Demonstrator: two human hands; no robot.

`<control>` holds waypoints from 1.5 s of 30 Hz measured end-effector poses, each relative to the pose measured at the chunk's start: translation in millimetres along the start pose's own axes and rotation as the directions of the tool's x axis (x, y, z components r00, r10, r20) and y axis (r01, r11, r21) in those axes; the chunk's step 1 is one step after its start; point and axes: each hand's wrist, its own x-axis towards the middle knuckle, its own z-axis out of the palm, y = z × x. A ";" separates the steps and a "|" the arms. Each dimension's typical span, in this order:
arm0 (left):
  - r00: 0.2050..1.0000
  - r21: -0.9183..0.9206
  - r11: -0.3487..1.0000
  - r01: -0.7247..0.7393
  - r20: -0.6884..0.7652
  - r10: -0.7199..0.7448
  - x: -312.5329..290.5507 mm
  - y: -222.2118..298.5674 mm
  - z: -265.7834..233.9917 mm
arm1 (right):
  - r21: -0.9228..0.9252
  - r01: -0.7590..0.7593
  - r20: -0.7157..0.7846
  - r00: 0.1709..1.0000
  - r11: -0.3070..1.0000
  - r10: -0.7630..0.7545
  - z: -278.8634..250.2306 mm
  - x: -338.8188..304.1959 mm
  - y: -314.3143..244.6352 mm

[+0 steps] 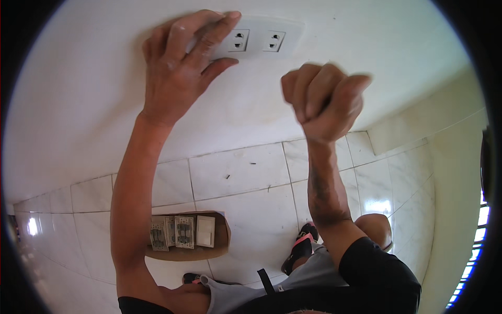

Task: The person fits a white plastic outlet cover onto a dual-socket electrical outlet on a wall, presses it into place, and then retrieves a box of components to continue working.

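A white double wall socket (259,41) is set on the white wall, with two outlets side by side. My left hand (180,63) grips its left end, the fingers along the upper side and the thumb by the lower edge, hiding that part of the plate. To the right and just below the socket, my right hand (327,99) is raised as a closed fist, apart from the plate. It is slightly smeared by motion, and nothing shows in it.
On the tiled floor (246,209), an open cardboard box (224,235) holds several switch and socket units (184,232). Small dark bits (228,177) lie near the wall. My feet (298,256) and knee are close to the box. A barred window (473,256) stands far right.
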 end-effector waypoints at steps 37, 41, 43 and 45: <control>1.000 0.008 1.000 -0.002 0.015 0.002 1.5 0.2 -3.2 | -0.371 0.309 0.554 0.831 0.875 -0.059 22.0 36.3 54.9; 0.999 -0.027 0.999 0.023 0.047 -0.022 0.2 4.1 -1.5 | -0.391 0.376 0.602 0.795 0.840 -0.075 -10.8 28.9 35.4; 1.000 -0.013 1.000 -0.005 0.008 0.006 0.5 2.9 1.8 | -0.418 0.306 0.514 0.856 0.855 -0.055 -21.2 28.9 45.3; 1.000 -0.001 1.000 -0.009 0.001 0.009 -2.3 2.2 1.1 | -0.378 0.328 0.552 0.831 0.866 -0.073 -18.0 25.3 43.2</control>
